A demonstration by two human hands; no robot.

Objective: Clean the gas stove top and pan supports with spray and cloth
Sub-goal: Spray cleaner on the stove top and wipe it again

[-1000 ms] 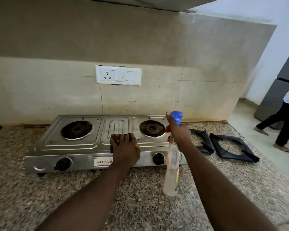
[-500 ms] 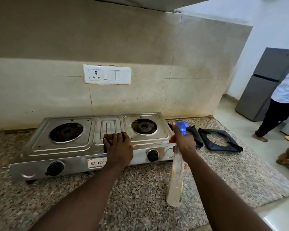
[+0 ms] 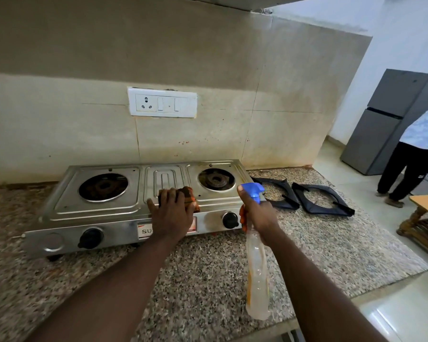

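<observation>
Dangling from right hand (image 3: 260, 213), cloudy spray bottle (image 3: 257, 280); left hand (image 3: 171, 213) clutching cloth (image 3: 189, 195)

The steel two-burner stove (image 3: 97, 206) stands bare, and its two black pan supports (image 3: 321, 199) lie flat just to its right. My left hand (image 3: 171, 215) clutches the orange-brown cloth (image 3: 189, 196) against its middle. My right hand (image 3: 260, 213) holds the blue-topped spray bottle (image 3: 257, 275) upright.

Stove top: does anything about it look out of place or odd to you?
Yes. Both black pan supports lie off the stove, on the counter to its right, so the burners sit bare. Reddish spots also fleck the wall tiles behind it.
</observation>
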